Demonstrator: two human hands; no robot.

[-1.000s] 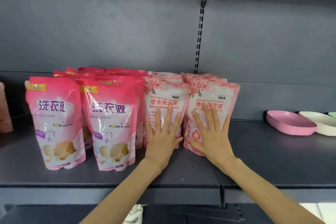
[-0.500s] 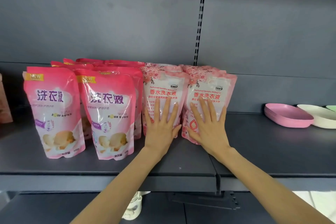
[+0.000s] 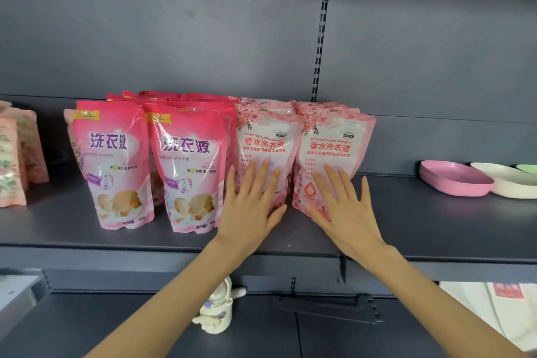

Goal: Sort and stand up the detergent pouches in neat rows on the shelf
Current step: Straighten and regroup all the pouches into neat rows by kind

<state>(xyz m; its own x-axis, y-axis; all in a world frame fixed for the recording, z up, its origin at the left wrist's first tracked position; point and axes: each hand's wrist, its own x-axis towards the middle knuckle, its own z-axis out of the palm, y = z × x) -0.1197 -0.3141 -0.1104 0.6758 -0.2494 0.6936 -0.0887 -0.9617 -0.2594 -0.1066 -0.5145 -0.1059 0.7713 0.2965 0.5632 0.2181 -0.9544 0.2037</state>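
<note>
Front pair: two pale pink floral plastic detergent pouches, the left-hand floral pouch (image 3: 268, 142) and the right-hand floral pouch (image 3: 334, 145), upright and touching side by side on the dark grey metal shelf (image 3: 436, 227), with more of the same standing behind them.

Left hand (image 3: 250, 206): flat on the lower front of the left-hand floral pouch, fingers straight and spread, gripping nothing.

Right hand (image 3: 345, 209): flat on the lower front of the right-hand floral pouch, fingers likewise straight, gripping nothing.

Adjoining on the left: two deep pink glossy pouches (image 3: 189, 168), upright in front, further ones behind.

Far left edge: peach-toned pouches (image 3: 14, 160), partly out of view.

Right end of the shelf: stack of pink plastic plates (image 3: 453, 180), cream plate (image 3: 505, 183) beside it.

Lower shelf: small white bottle (image 3: 216, 311).
</note>
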